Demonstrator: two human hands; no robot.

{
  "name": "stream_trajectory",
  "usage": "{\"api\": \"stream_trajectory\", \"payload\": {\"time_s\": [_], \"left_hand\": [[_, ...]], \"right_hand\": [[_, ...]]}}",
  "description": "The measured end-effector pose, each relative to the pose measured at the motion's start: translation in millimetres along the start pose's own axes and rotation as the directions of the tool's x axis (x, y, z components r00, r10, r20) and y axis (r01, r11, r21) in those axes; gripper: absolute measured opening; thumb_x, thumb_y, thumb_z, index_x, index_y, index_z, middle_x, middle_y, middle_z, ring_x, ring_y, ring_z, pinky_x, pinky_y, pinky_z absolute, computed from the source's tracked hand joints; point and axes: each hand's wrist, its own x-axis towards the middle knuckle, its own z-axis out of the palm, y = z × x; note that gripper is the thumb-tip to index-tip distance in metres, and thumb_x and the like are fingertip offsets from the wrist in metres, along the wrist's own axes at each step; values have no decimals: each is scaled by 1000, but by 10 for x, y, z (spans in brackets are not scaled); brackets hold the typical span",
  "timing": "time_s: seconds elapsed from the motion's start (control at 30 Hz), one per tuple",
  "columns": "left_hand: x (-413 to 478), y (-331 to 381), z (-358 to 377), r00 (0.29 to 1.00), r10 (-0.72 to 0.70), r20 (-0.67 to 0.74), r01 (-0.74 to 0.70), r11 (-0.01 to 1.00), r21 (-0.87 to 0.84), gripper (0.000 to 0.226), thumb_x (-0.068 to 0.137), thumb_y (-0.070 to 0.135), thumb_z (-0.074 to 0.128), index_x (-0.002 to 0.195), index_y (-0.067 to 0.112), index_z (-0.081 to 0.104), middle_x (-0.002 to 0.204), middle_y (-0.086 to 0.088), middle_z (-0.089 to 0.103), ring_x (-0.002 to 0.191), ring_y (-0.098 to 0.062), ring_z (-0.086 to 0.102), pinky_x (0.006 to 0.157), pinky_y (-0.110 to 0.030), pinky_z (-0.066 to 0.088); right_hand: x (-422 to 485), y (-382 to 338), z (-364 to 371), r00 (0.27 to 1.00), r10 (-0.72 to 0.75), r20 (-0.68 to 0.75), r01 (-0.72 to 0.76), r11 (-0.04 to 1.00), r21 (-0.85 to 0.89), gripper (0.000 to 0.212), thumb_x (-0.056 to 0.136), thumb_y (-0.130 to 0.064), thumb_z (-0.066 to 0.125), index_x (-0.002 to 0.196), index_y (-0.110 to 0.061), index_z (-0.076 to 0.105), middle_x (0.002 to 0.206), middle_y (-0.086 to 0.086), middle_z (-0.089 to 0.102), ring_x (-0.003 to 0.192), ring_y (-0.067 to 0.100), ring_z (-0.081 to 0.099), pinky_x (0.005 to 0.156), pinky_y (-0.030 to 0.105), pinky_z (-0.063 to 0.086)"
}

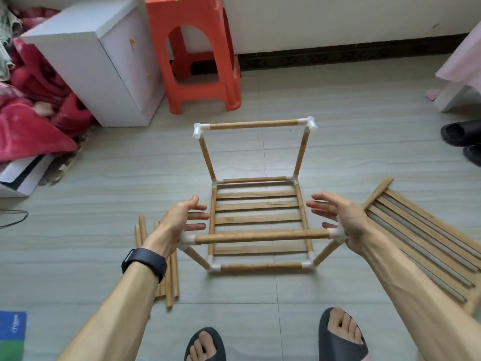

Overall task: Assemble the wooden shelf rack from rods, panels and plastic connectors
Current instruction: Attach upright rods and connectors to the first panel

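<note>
Half-built wooden rod-and-slat rack (256, 218) on grey tiled floor (338, 126), dead centre. Left hand (182, 220) and right hand (341, 220) flank near top wooden rod (260, 236), palm heels against its white plastic end connectors (335, 233). Fingers (318, 197) straight, spread, gripping nothing. Loose wooden rods (173, 277) at 8 o'clock, spare slatted wooden panel (416, 238) at 3 o'clock.

I see the rack frame (256, 220) standing mid-floor, with loose rods (169, 277) lying on the floor to its left and 1 slatted panel (416, 246) to its right. My left hand (182, 222) and right hand (338, 217) flank its near top rod (260, 237). A stool (197, 56) and a cabinet (86, 61) stand behind it, leftward.
</note>
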Motion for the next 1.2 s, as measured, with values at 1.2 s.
{"api": "stream_trajectory", "payload": {"time_s": [1.2], "left_hand": [[-473,-81,319,847,420,326,-337,-51,940,26,80,31,42,59,23,54,49,9,42,45,-8,35,70,-30,31]], "right_hand": [[-233,123,485,821,-505,268,268,-75,-961,94,80,-85,-5,45,-14,47,44,-7,45,45,11,48,55,27,42]]}}
